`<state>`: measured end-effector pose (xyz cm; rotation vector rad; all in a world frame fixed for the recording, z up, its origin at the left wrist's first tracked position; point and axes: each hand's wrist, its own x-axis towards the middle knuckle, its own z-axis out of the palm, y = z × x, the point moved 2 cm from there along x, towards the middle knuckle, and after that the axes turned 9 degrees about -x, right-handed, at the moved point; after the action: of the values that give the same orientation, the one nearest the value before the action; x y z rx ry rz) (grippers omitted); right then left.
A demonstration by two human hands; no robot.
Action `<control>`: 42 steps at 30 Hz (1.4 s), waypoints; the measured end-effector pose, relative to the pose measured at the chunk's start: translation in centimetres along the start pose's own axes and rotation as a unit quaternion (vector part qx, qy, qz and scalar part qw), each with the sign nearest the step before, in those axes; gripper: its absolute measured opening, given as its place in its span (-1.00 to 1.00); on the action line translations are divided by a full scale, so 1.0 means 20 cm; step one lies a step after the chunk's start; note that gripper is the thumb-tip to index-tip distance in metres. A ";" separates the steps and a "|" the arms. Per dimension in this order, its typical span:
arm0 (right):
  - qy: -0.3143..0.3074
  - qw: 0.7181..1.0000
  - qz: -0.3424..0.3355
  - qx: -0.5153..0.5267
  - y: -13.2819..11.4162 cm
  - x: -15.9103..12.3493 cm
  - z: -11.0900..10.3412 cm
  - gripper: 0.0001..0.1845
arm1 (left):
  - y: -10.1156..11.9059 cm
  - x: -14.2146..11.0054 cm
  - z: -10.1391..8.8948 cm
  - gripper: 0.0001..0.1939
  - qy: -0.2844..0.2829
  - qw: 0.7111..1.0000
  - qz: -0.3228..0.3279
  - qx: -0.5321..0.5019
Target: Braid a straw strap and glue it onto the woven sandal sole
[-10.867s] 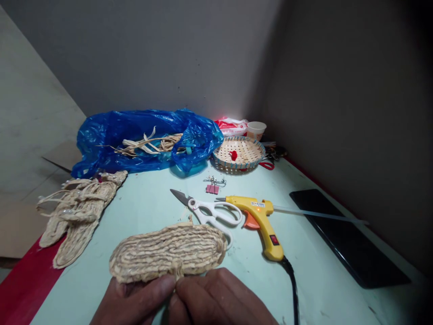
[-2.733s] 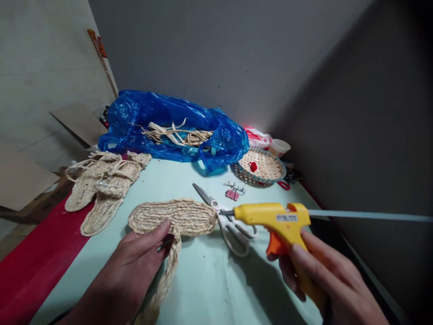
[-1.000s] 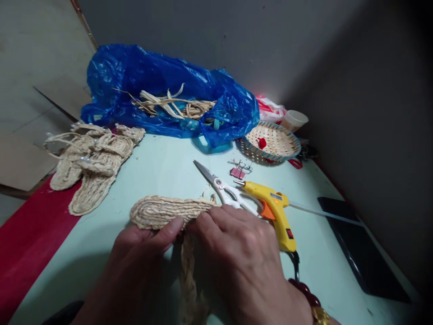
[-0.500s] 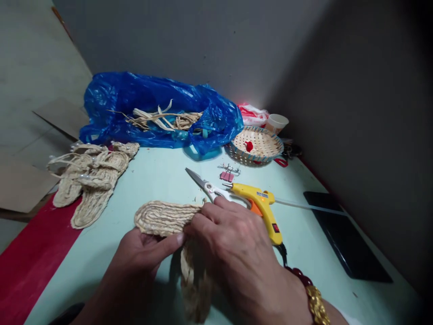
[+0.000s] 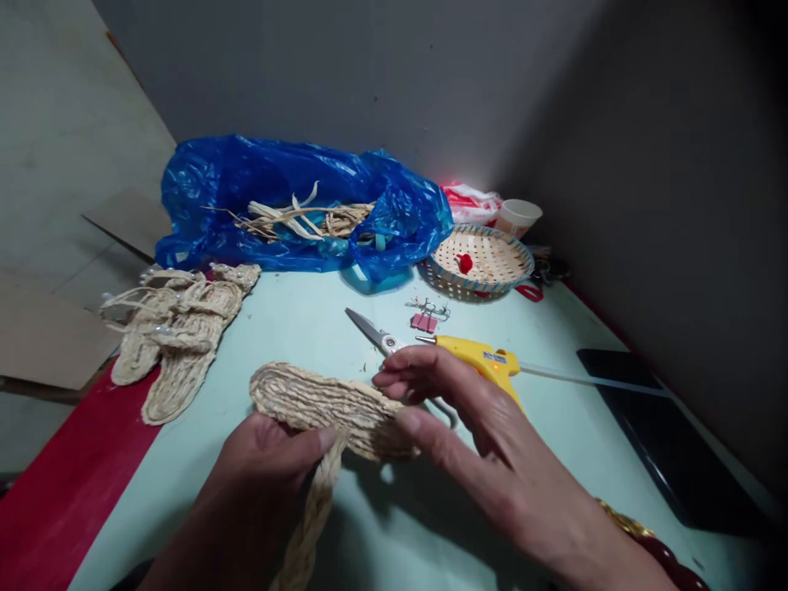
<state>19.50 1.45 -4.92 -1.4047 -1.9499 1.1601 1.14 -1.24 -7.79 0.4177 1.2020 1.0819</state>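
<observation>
A braided straw sole (image 5: 320,404) lies tilted above the table, with a loose straw braid (image 5: 315,513) hanging from its near edge. My left hand (image 5: 271,460) grips the sole from below, its thumb pressed on the near edge where the braid hangs. My right hand (image 5: 474,435) has its fingers apart at the sole's right end, the thumb at or just over its edge; I cannot tell if it touches. Beyond the right hand lie scissors (image 5: 373,330) with their grips partly hidden, and a yellow hot glue gun (image 5: 480,357), its handle covered by the hand.
Finished straw sandals (image 5: 190,336) lie at the left. A blue plastic bag (image 5: 209,180) with straw strips stands at the back, beside a shallow woven basket (image 5: 517,263) and a paper cup (image 5: 520,215). Pink binder clips (image 5: 424,322) and a black flat object (image 5: 671,460) lie to the right.
My right hand has opened and moved right, off the middle of the sole, uncovering its right end. The braid now hangs in plain view, swung to the left.
</observation>
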 end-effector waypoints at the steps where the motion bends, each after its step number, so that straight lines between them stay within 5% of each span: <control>1: -0.013 1.000 0.018 -0.010 -0.01 0.00 0.02 -0.67 | -0.01 0.00 0.00 -0.76 -0.004 0.999 -0.024 -0.023; 8: -0.050 0.995 0.049 -0.065 -0.05 0.02 0.13 -0.72 | -0.05 -0.01 0.00 -0.41 0.037 0.996 -0.049 -0.059; 18: -0.059 0.997 0.036 -0.016 0.00 0.03 0.15 -0.72 | -0.03 -0.04 0.01 -0.36 0.075 0.994 -0.049 0.063; 24: -0.079 0.990 0.044 0.110 0.06 0.04 0.14 -0.81 | 0.02 -0.02 0.01 -0.53 -0.015 0.999 0.012 0.042; 28: -0.098 0.960 0.044 0.258 0.03 0.06 0.11 -0.77 | 0.07 -0.03 0.00 -0.61 -0.063 0.997 0.048 0.005; 36: -0.083 0.900 0.100 0.416 0.00 0.05 0.09 -0.71 | 0.06 -0.07 -0.01 -0.69 0.006 0.969 0.213 0.121; 42: -0.123 0.870 0.081 0.471 -0.01 0.03 0.15 -0.77 | 0.04 -0.08 0.03 -0.88 -0.111 0.933 0.289 0.183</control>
<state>16.83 0.92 -6.39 -0.8922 -1.0655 2.0582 1.41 -2.05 -5.97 1.2093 1.1008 1.2605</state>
